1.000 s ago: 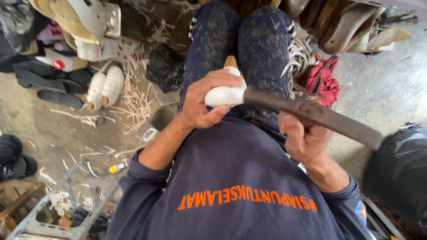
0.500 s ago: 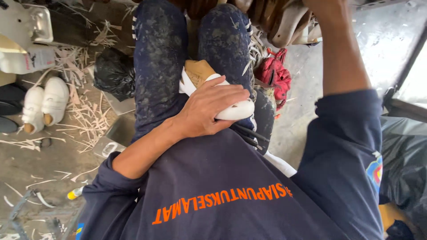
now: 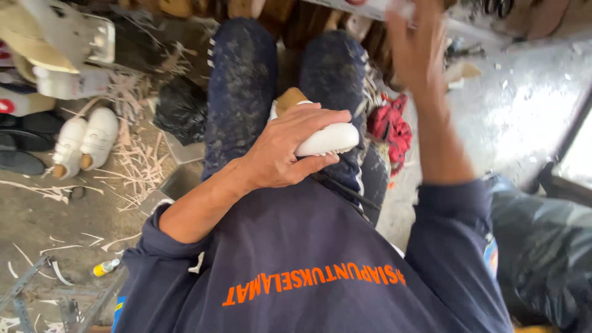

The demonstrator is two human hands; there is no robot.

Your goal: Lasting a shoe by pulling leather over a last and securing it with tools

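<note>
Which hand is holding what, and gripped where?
Left hand grips the white shoe-shaped block from above, around its middle, on the lap. Right hand is raised and blurred; any hold cannot be told.

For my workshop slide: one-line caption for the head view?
Left hand grips a white-coated wooden block on the lap; right hand raised, blurred.

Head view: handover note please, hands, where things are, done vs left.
Left hand: clamped over a white shoe form, pinning it on the lap; its bare wood end points toward the knees.
Right hand: raised high by the shelf edge, blurred; cannot tell whether it holds anything.
Around: two similar white forms lie on the floor to the left among wood shavings; red cloth sits beside the right leg.
Done: shavings show cutting has happened.
Left: the wood end on the held form is still rough.
</note>
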